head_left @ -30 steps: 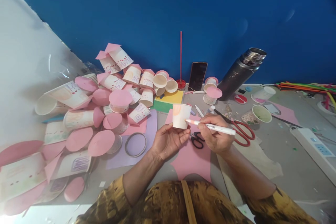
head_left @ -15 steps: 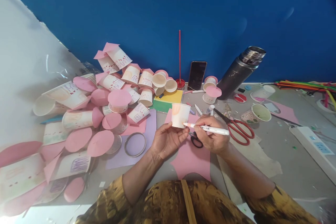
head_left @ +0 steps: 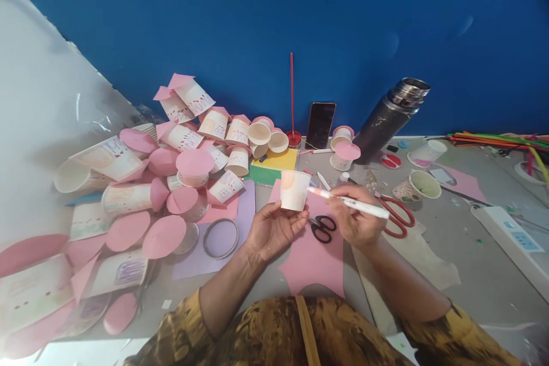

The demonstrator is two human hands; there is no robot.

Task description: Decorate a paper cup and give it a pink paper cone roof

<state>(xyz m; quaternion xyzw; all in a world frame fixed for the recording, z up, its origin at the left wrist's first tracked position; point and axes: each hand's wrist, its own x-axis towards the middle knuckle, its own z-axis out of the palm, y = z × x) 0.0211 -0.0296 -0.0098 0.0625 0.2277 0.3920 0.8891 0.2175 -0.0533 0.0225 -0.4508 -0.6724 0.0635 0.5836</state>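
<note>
My left hand (head_left: 275, 229) grips a white paper cup (head_left: 295, 191) near its base, holding it upright. A pale orange patch colours the cup's left side. In my right hand (head_left: 357, 220) is a white marker pen (head_left: 364, 207), its orange tip pointing left. That tip is at the cup's right edge; whether it touches I cannot tell. Below the hands lies pink paper (head_left: 315, 269), with black-handled scissors (head_left: 322, 230) on it. Red-handled scissors (head_left: 397, 217) lie beyond my right hand, partly hidden by it.
Many decorated paper cups with pink paper tops (head_left: 195, 161) are heaped at the left. A tape ring (head_left: 221, 238) lies on purple paper. Behind stand a phone (head_left: 321, 124) and a tilted dark flask (head_left: 388, 120). A power strip (head_left: 514, 240) is at the right.
My right hand has moved the marker right and slightly up, from the cup's lower front to its right edge. The scissors' black handles show more. The cup stays nearly still in my left hand.
</note>
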